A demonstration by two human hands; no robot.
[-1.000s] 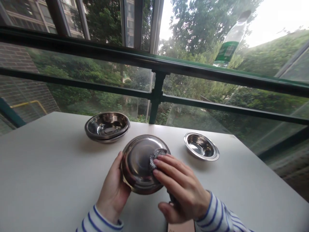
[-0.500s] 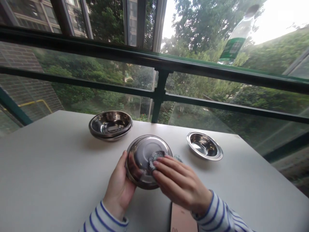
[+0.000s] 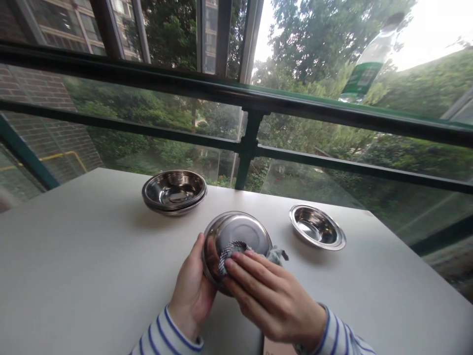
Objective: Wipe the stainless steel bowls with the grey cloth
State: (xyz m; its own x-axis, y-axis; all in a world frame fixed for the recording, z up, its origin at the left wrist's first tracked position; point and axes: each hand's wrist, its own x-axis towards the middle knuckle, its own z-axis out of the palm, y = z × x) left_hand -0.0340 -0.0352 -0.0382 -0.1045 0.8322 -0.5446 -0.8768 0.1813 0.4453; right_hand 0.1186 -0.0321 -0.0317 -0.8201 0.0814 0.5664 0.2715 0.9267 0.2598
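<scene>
1. In the head view, we see the left hand [image 3: 192, 288] at the lower centre, clamped on the left rim of a shiny, round, silver metal bowl [image 3: 253, 230], held bottom-up just below the middle of the frame.
2. Our right hand [image 3: 275, 298], fingers together, holds a bunched black-and-white checked cloth [image 3: 236, 246] against the bowl's underside; its thumb is hidden.
3. That hand and the cloth block our view of the bowl's lower right. A flat, pinkish, dark-edged rectangular object [image 3: 277, 347] at the bottom edge is largely covered by the right hand.
4. Left of centre on the white, smooth table [image 3: 92, 271] sits a stack of silver metal bowls [image 3: 175, 192], open side up. Right of centre sits a wide-rimmed silver metal bowl [image 3: 318, 227], also open side up, well apart from the stack.
5. Beyond the table runs a dark green metal railing [image 3: 166, 84]; a clear, green-labelled plastic bottle [image 3: 364, 76] shows above it, upper right.
6. We count two hands, one cloth, one bottle, one held bowl and one stack, whose bowls we cannot number exactly.
</scene>
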